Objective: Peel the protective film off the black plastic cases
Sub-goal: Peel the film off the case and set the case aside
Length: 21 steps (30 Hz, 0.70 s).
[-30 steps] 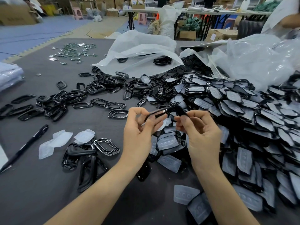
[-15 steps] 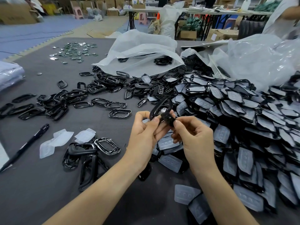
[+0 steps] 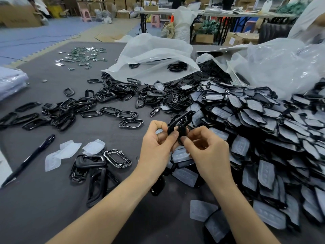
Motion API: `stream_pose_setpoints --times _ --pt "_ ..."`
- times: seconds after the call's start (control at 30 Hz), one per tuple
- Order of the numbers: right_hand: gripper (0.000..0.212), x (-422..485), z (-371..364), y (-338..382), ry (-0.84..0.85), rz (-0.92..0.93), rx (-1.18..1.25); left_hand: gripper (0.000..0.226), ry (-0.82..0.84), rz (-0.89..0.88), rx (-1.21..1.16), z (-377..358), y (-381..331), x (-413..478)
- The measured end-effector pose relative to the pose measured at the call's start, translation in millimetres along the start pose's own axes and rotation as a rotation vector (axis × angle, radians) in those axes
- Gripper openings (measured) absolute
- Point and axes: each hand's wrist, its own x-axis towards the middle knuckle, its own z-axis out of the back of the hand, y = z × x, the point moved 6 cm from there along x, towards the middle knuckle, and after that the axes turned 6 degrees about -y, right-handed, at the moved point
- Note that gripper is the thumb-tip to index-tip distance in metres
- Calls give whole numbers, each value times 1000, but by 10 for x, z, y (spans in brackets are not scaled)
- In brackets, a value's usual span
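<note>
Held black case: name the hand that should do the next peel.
Probably the right hand: its fingers pinch the black case at its near end, while the left hand grips and steadies it.

Both bare forearms come in from the bottom edge and converge mid-frame. Left hand [image 3: 156, 147]: palm turned inward, fingers curled, thumb and forefinger pinching a black case [image 3: 182, 132]. Right hand [image 3: 209, 152]: back toward the camera, fingers curled, thumb tip on the same case. Hands close together, thumbs nearly touching.
</note>
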Motion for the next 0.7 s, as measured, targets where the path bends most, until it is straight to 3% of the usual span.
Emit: stream_pose_setpoints --times 0.2,0.33,0.47,0.7 --pt "28 18 -12 -39 8 -62 85 24 -5 -22 83 -14 11 -8" --pt "23 30 12 -59 -8 -121 233 15 51 10 -23 -42 21 -17" --pt "14 56 71 -93 -56 -177 366 25 135 62 -81 -97 33 -50" --pt "5 46 69 -100 -65 -133 240 28 181 15 7 -148 19 -80"
